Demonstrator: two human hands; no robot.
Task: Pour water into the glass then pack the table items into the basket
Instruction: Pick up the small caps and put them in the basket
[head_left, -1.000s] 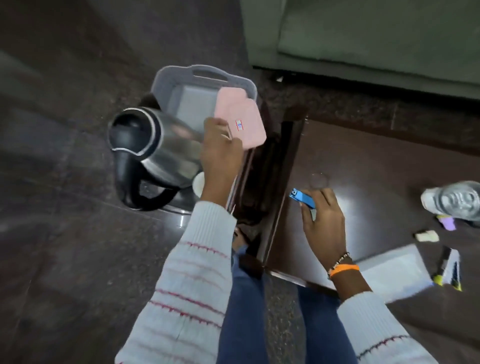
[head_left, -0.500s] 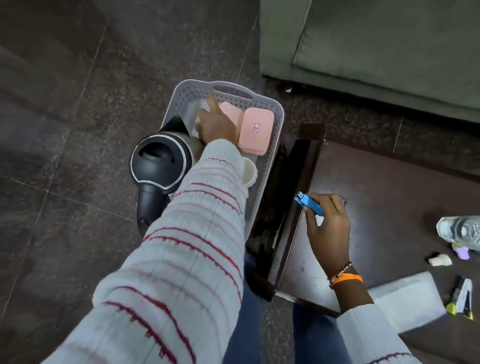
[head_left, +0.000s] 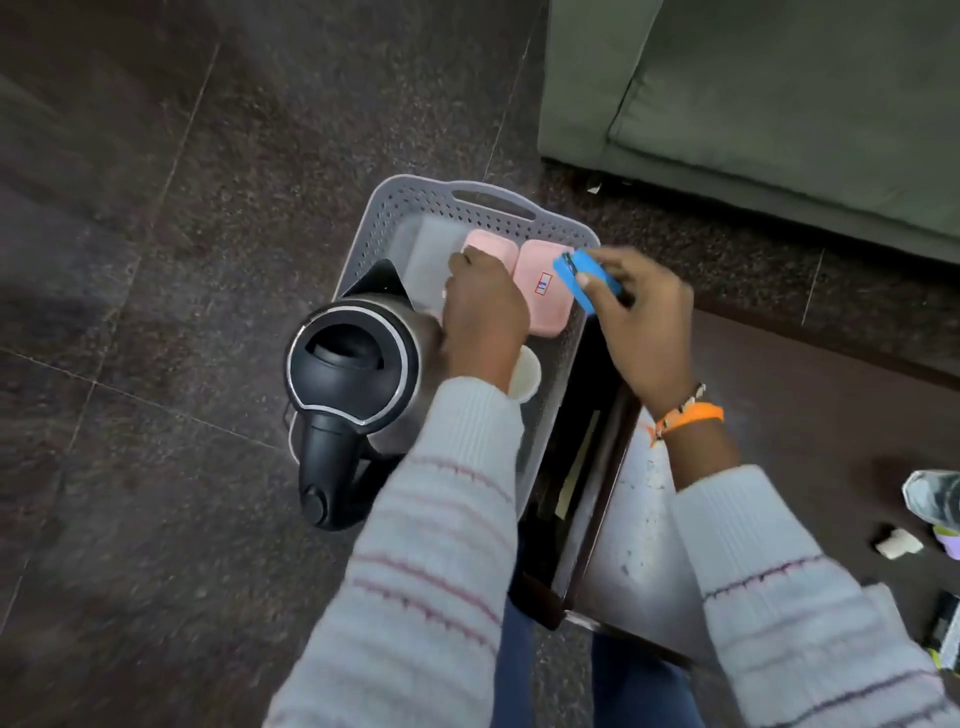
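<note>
A grey perforated basket (head_left: 395, 218) stands on the dark floor left of the dark wooden table (head_left: 789, 415). Inside it are a steel kettle with a black lid (head_left: 353, 364), a pink box with a small label (head_left: 543, 296), a second pink piece (head_left: 491, 249) and a white cup (head_left: 527, 374). My left hand (head_left: 483, 322) reaches into the basket between the kettle and the pink box, fingertips on the second pink piece; its grip is hidden. My right hand (head_left: 644, 322) holds a small blue object (head_left: 579, 275) over the basket's right rim, above the pink box.
A green sofa (head_left: 779, 104) fills the top right. At the table's right edge lie a clear plastic bottle (head_left: 935, 499), a small white item (head_left: 901, 543), a purple item (head_left: 948, 540) and a dark yellow-edged object (head_left: 943, 629). Dark tiled floor surrounds the basket.
My right hand has lifted the blue object off the table and carried it left over the basket. My left hand stays inside the basket by the pink pieces.
</note>
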